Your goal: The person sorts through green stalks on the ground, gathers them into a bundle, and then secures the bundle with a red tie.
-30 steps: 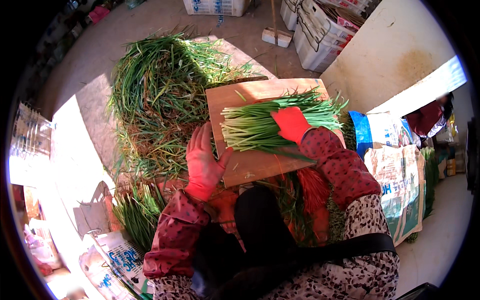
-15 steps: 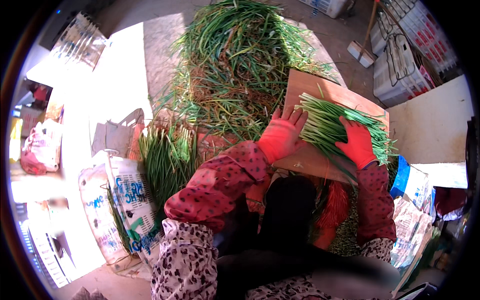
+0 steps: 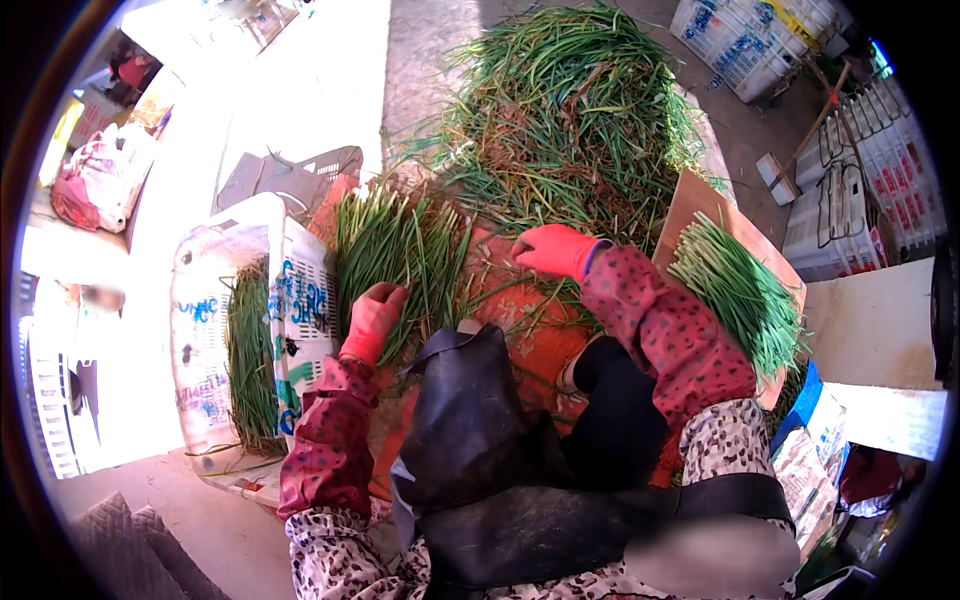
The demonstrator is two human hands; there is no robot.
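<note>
Sunlight whitens much of the concrete floor [image 3: 430, 90] to the left of a broad heap of tangled green stalks [image 3: 580, 120], as a worker in spotted red sleeves [image 3: 670, 330] and a dark apron [image 3: 465, 390] works at its near side — both hands in bright orange-red gloves. The left hand [image 3: 372, 322], to the near left of the heap, is at a spread of long greens [image 3: 400, 250], its fingers curled in close to the thumb; whether it has hold of any stalks cannot be told from this angle. The right hand [image 3: 550, 252], just off the heap's near edge, hangs over an orange-red mat [image 3: 540, 330] with its fingers loosely bent; its palm faces away from view, so what it may hold cannot be told either. A neat bundle of pale-ended stalks [image 3: 740, 285] lies on a wooden board [image 3: 683, 210] to the near right of the heap — apart from both hands. Beyond the spread greens, farther to the heap's near left, a white slatted crate [image 3: 305, 290] (its wall daubed with blue marks) holds more of the long leaves [image 3: 252, 370]. On the heap's right, white crates [image 3: 830, 230] stand near a long-handled tool [image 3: 777, 179].
</note>
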